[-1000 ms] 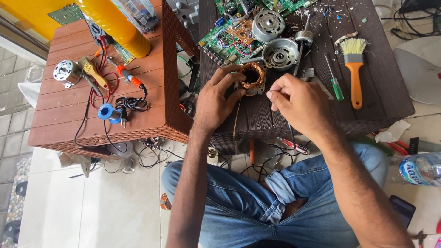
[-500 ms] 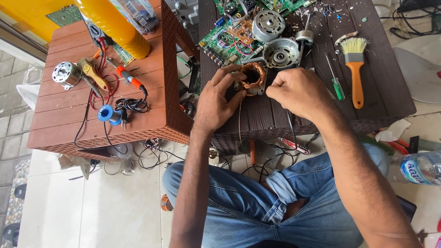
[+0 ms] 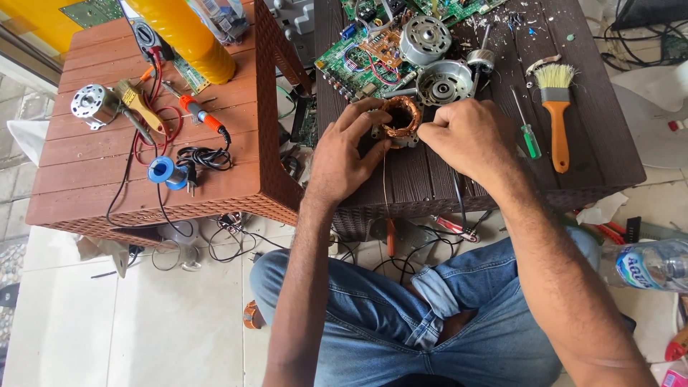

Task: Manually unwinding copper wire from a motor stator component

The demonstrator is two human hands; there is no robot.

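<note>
A copper-wound motor stator (image 3: 398, 119) rests on the dark brown table (image 3: 595, 143). My left hand (image 3: 345, 152) grips it from the left, fingers curled over its rim. My right hand (image 3: 466, 137) is pinched against the stator's right side, and what it holds there is too small to tell. A thin wire hangs from the stator toward the table's front edge. Just behind the hands lie a round metal motor housing (image 3: 444, 81), a second motor (image 3: 424, 39) and a green circuit board (image 3: 358, 61).
A green-handled screwdriver (image 3: 527, 130) and an orange-handled brush (image 3: 556, 107) lie right of my hands. The reddish table (image 3: 86, 186) at left carries a yellow cylinder (image 3: 185, 34), a soldering iron (image 3: 202, 116), a solder spool (image 3: 162, 170) and a small motor (image 3: 90, 104). A plastic bottle (image 3: 653, 264) and cables lie on the floor.
My right hand has moved left, closer to the stator, and now presses against its right side. My left hand has kept its grip on it.
</note>
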